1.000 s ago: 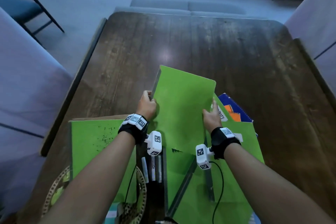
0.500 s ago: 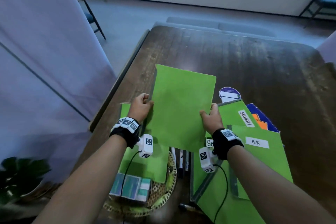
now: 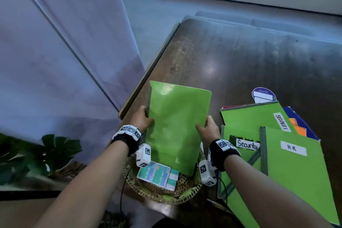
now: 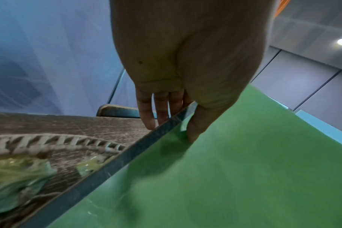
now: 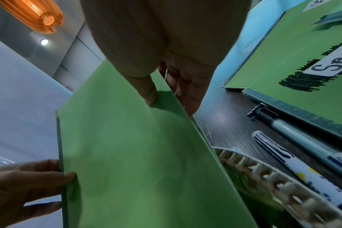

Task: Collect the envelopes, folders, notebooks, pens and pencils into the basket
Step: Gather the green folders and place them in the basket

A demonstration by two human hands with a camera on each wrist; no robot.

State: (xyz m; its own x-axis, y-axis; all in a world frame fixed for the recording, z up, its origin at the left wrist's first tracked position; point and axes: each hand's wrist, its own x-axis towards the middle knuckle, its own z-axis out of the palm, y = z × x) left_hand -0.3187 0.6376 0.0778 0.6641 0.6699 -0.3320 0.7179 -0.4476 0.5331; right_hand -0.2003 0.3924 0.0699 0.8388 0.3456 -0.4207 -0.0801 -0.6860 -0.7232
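Note:
I hold a plain green folder [image 3: 175, 127] upright and tilted, its lower end inside the round woven basket [image 3: 157, 195] at the table's near left corner. My left hand [image 3: 143, 120] pinches its left spine edge [image 4: 127, 160], thumb on the front face. My right hand [image 3: 208, 128] pinches the right edge [image 5: 185, 117], thumb in front and fingers behind. In the basket lie teal and white envelopes [image 3: 159, 174]. Two pens [image 5: 295, 160] lie on the table between the basket rim [image 5: 263, 175] and the labelled folders.
Right of the basket lie green folders labelled Security [image 3: 247, 143], H.R [image 3: 293, 155] and SECURITY [image 3: 259, 114], over a blue and orange notebook [image 3: 299, 124]. A round blue and white item [image 3: 263, 94] lies behind them. A purple curtain [image 3: 64, 61] hangs left, with a plant [image 3: 55, 150] below.
Both hands carried the green folder left and down from the stack to the basket, where its lower end now stands. The view has swung left.

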